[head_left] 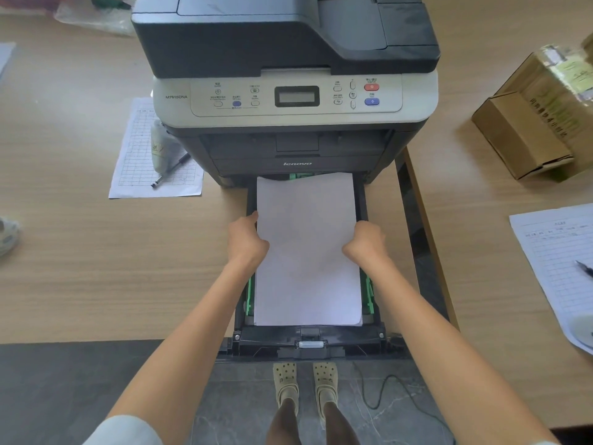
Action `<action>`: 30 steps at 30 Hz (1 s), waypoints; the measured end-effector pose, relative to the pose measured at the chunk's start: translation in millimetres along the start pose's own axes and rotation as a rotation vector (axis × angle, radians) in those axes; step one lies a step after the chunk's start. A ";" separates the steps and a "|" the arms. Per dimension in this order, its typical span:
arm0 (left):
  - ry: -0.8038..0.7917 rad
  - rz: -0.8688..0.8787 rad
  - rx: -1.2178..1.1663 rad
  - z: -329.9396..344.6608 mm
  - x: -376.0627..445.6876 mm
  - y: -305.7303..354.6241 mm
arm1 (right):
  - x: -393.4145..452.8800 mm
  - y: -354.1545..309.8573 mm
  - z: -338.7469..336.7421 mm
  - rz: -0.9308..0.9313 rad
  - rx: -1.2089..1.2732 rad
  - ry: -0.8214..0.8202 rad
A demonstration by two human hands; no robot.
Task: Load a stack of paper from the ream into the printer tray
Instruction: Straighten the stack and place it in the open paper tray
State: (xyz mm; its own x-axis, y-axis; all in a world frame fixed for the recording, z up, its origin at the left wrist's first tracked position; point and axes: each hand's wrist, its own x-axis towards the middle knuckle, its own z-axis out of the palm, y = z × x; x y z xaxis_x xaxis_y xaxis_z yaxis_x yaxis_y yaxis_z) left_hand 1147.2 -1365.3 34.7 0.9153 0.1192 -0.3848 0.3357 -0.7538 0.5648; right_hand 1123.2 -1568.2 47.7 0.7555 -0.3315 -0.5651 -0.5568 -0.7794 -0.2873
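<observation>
A white stack of paper (306,239) lies inside the pulled-out black printer tray (308,340), between its green side guides. My left hand (247,239) grips the stack's left edge and my right hand (364,240) grips its right edge, about halfway along. The far end of the stack reaches under the grey and black printer (288,91), whose tray sticks out over the table's front edge. The ream itself is not in view.
On the wooden table, a gridded sheet with a pen (168,170) and a plastic-wrapped item lies left of the printer. An open cardboard box (532,123) sits at the right, with a lined form (558,252) nearer. My feet and a cable show on the floor below.
</observation>
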 end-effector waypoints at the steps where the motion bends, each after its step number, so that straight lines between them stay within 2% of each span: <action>1: -0.001 -0.006 -0.026 -1.2 0.1 -0.5 | -0.5 1.7 0.1 -0.010 0.007 0.025; 9: 0.024 -0.019 -0.156 -5.4 -0.6 -6.9 | -7.8 8.5 2.3 -0.019 0.194 0.099; 14: -0.014 -0.072 -0.282 -5.6 -2.6 -12.1 | -15.3 21.5 15.6 -0.130 0.388 0.180; 19: -0.024 -0.148 -0.421 -10.0 0.3 -15.7 | -12.3 31.9 18.4 -0.158 0.541 0.187; 30: -0.010 -0.094 -0.503 -27.4 -10.9 -12.7 | -13.7 33.5 4.3 -0.107 0.614 0.083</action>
State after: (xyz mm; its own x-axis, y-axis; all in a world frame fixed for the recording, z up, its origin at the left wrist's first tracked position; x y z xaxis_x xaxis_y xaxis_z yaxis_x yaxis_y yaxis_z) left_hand 1139.0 -1339.3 51.7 0.8747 0.1636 -0.4563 0.4843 -0.3357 0.8079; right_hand 1092.8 -1587.5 42.5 0.8286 -0.3280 -0.4537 -0.5547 -0.3708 -0.7449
